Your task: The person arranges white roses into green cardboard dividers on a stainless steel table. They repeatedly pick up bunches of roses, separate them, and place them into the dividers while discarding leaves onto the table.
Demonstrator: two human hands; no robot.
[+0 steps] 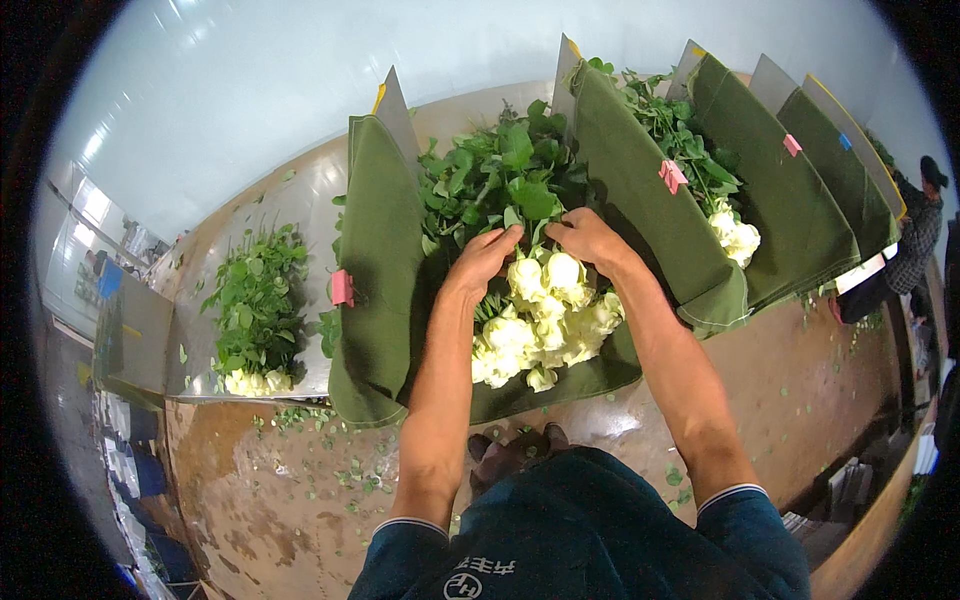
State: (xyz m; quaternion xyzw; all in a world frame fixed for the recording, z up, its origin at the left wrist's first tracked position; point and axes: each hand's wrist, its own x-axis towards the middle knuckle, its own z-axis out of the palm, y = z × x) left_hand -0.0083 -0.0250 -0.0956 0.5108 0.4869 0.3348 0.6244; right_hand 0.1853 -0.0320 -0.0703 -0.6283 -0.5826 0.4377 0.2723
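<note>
White roses (547,315) with leafy green stems (502,165) lie in the bay before me, heads towards my body. My left hand (484,259) is at the stems just left of the upper blooms, and my right hand (589,236) is at their right side. The fingers of both hands curl in at the stems just above the rose heads; leaves and blooms partly hide the fingertips, so whether either hand grips a stem cannot be told. Green fabric covers the divider on the left (379,262) and the one on the right (652,187).
More white roses (257,382) lie on the metal table (307,367) at left, others (735,232) in the bay at right. Pink clips (342,288) and a blue clip (845,141) sit on the dividers. A person (911,232) stands at far right. Leaves litter the wet floor (315,487).
</note>
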